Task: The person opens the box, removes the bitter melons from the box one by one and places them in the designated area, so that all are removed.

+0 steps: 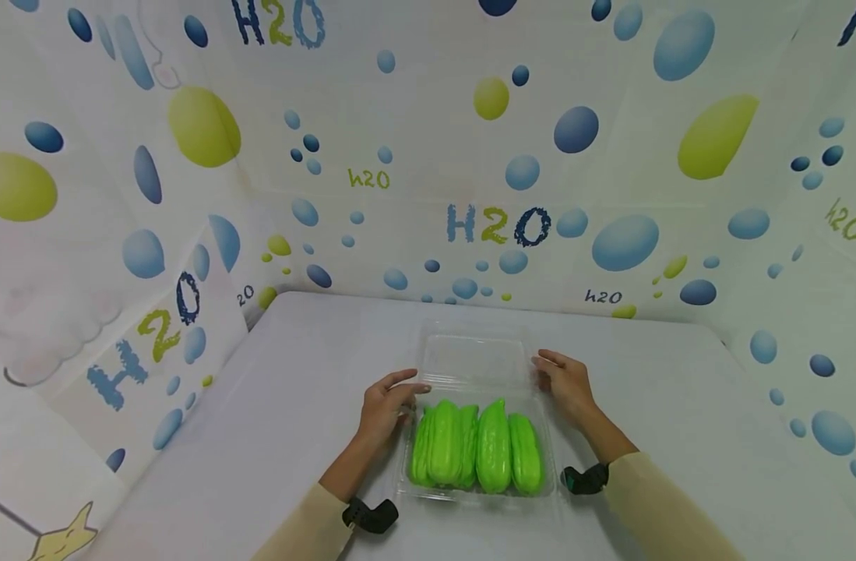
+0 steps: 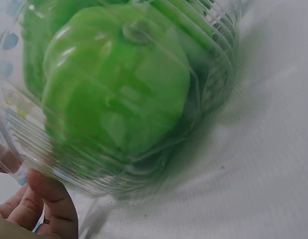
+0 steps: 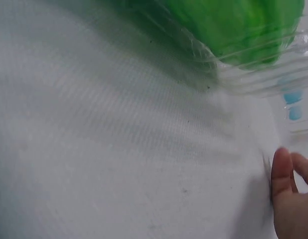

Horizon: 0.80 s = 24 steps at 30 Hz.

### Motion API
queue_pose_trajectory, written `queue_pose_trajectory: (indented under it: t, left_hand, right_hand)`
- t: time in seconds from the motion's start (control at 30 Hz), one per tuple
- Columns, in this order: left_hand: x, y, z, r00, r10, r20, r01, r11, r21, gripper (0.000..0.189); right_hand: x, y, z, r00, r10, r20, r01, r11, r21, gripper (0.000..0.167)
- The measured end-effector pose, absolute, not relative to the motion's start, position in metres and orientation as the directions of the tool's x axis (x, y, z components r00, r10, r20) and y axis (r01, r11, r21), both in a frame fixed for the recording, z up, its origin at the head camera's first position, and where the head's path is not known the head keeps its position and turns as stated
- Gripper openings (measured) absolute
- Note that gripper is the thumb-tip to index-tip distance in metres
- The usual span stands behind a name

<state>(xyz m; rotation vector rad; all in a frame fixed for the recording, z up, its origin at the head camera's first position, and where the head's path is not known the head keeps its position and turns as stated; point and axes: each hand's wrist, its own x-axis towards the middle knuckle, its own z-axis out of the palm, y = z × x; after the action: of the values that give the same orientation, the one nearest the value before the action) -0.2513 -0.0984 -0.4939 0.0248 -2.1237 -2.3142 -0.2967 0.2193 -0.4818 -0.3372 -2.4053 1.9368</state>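
A clear plastic clamshell box (image 1: 484, 500) stands on the table with its lid (image 1: 477, 354) swung back, away from me. Several bright green, ribbed, elongated vegetables (image 1: 494, 448) lie side by side inside; their exact kind is unclear. At the box's back left corner, near the hinge, my left hand (image 1: 384, 405) pinches the plastic edge. In the left wrist view the thumb (image 2: 47, 191) presses that edge from below, and a finger shows through the plastic. My right hand (image 1: 566, 382) is beside the lid's right edge, fingers loosely bent. The right wrist view shows its thumb (image 3: 282, 172) apart from the box's ribbed wall.
A white cloth covers the table (image 1: 315, 351). Behind it and at the sides hangs a white sheet (image 1: 428, 117) printed with blue and green drops and "H2O". Dark wrist devices, such as the one (image 1: 370, 516) on the left arm, sit near the box's front corners.
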Motion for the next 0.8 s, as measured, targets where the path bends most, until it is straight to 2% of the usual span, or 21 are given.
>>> queue_pose_trajectory:
  t: [0.3,0.8]
  left_hand:
    - [-0.251,-0.097,-0.493,-0.999,-0.045,0.011,0.013,-0.048,0.999,0.042]
    - [-0.248,-0.097,-0.492,-0.998,-0.044,0.055,0.061,-0.137,0.989,0.052]
  right_hand:
    - [-0.286,0.215,-0.468,-0.935,0.355,-0.026,0.166,0.372,-0.913,0.036]
    - [-0.256,0.21,-0.451,-0.947,0.31,0.084,0.101,0.537,-0.838,0.025]
